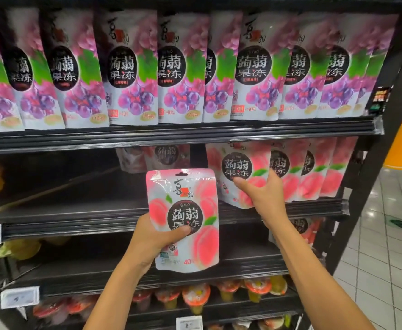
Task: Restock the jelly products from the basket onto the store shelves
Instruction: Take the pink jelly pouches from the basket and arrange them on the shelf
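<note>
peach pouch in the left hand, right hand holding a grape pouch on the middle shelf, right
Not quite. In the head view the right hand holds a shelved peach pouch on the middle shelf, not a grape one. The left hand does hold a peach pouch.

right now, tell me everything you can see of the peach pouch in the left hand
The peach pouch is a flat, glossy plastic bag, pink and white, printed with peaches, a leaf and a dark round label with white characters; a hang slot sits at its top and "40%" near its bottom. It is upright, front to the camera, before a shelf edge. The left hand grips its lower left edge, thumb across the label. The right hand grips a shelved pouch instead.
</note>
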A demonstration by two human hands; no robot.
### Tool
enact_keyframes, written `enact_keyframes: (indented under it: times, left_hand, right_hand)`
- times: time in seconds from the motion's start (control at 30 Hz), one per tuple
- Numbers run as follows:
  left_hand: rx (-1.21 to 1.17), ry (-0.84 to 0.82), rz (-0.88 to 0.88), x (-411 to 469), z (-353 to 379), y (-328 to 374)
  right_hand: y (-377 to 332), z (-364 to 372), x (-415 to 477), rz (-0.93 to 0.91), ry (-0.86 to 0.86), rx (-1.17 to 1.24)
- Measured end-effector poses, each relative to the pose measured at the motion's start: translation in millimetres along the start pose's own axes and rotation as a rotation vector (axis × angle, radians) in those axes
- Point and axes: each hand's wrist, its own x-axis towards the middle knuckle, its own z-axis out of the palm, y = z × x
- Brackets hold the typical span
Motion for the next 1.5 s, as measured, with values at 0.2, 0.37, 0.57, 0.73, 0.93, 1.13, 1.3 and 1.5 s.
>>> enact_keyframes:
  times: [0.2, 0.37, 0.57, 0.73, 0.93, 1.13, 1.3, 1.5]
  left_hand:
    - [0.016, 0.024, 0.001, -1, 2, -3]
    - [0.007, 0.042, -0.009, -2, 3, -8]
    - [-0.012, 0.026, -0.015, -3, 8, -9]
    - [-0.008, 0.022, -0.002, -6, 12, -7]
    - [0.002, 0.033, -0.001, -9, 10, -6]
    - [0.022, 0.029, 0.007, -9, 8, -4]
    - [0.032, 0.042, 0.002, -7, 10, -4]
    - [0.068, 0.041, -0.010, -8, 11, -4]
  right_hand:
    - [6, -8, -7, -0.032, -0.131, -0.168]
    - [15, -27, -24, -0.058, -0.102, -0.143]
    - [23, -33, -33, -0.121, 0.106, -0.380]
    - [26, -26, -27, -0.092, 0.087, -0.373]
    - [28, -16, -27, -0.070, 0.063, -0.327]
    - [26, -24, -29, -0.050, 0.105, -0.341]
    - [26, -24, -27, -0.031, 0.119, -0.341]
    - [27, -24, -30, -0.005, 0.207, -0.328]
